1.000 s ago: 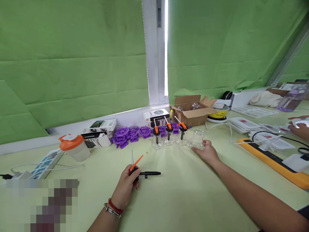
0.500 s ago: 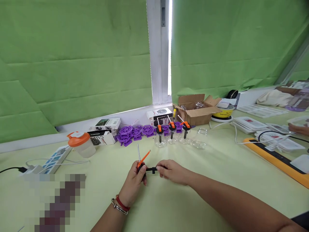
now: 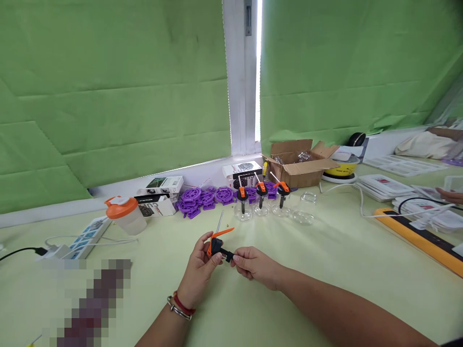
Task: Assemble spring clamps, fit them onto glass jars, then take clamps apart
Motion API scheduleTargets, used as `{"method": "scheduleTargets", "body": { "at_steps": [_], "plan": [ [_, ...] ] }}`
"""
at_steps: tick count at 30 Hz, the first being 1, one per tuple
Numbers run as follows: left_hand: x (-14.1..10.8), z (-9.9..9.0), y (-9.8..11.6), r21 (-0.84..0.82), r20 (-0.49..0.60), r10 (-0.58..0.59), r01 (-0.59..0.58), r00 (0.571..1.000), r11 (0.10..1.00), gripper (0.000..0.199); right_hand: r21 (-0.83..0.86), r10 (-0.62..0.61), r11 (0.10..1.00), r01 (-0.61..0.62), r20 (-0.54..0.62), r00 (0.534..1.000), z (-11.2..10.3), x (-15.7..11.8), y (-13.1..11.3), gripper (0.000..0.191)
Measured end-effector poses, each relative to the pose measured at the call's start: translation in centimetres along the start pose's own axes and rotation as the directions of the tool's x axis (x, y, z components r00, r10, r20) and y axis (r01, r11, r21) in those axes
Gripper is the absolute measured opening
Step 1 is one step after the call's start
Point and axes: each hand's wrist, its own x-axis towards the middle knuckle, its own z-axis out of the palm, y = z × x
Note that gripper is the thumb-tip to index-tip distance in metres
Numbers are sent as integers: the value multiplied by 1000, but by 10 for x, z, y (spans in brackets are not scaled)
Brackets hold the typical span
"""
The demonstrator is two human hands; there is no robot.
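Observation:
My left hand (image 3: pixel 200 262) is closed around a black-and-orange lever lid (image 3: pixel 216 245) just above the table. Its orange lever points up to the right, and a thin clear tube (image 3: pixel 220 221) stands up behind it. My right hand (image 3: pixel 256 264) pinches the end of the lid's black stem (image 3: pixel 227 254), which sticks out sideways between both hands. Beyond them, three similar black-and-orange lids (image 3: pixel 262 189) sit on small clear jars (image 3: pixel 243 213). Clear loose pieces (image 3: pixel 303 218) lie just right of those jars.
Purple wheel-shaped parts (image 3: pixel 191 196) are piled along the back, between printed boxes (image 3: pixel 159 205). An open carton (image 3: pixel 300 168) stands behind the jars. Left are an orange-lidded cup (image 3: pixel 126 217) and a power strip (image 3: pixel 87 238); right are an orange-edged bar (image 3: pixel 419 241) and another person's hand (image 3: pixel 450 195).
The lid has turned in my hands: its lever has swung lower to the right, and the stem now slants downward. My left fingers have loosened and spread a little around it. The view has shifted slightly.

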Motion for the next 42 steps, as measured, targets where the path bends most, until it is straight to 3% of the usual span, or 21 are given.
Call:
{"method": "scheduleTargets", "body": {
  "at_steps": [7,12,18,22,25,29,32,36,39,42],
  "plan": [
    [3,-2,-7,-19,-12,13,-13,1000,1000,48,-23,-3,1000,4,48,999,0,-1,-3,38],
    [3,-1,-5,-25,8,2,-1,1000,1000,45,113,34,993,-42,70,997,-7,-5,-8,36],
    [-1,0,-2,-4,141,-33,33,989,999,41,177,89,978,-109,118,989,-10,-4,-4,33],
    [2,2,-10,187,29,20,-25,999,982,56,239,82,967,-92,51,995,-8,-1,-3,35],
    [5,1,-19,435,-43,228,-187,973,881,73,291,75,953,-89,57,996,-3,-2,-3,35],
    [2,1,-19,631,55,451,-381,891,675,72,362,75,921,-144,198,977,6,-6,-2,38],
    [-6,4,-12,661,136,522,-470,842,585,96,371,19,920,-126,280,960,12,-9,-1,43],
    [-15,14,-5,819,135,495,-377,859,432,134,331,26,938,-101,224,974,17,-11,0,47],
    [-16,23,-7,892,114,497,-309,860,330,131,294,52,951,-93,144,988,19,-10,-2,48],
    [-15,27,-12,910,88,513,-279,854,307,124,296,60,951,-85,92,994,20,-9,-2,49]
  ]
}}
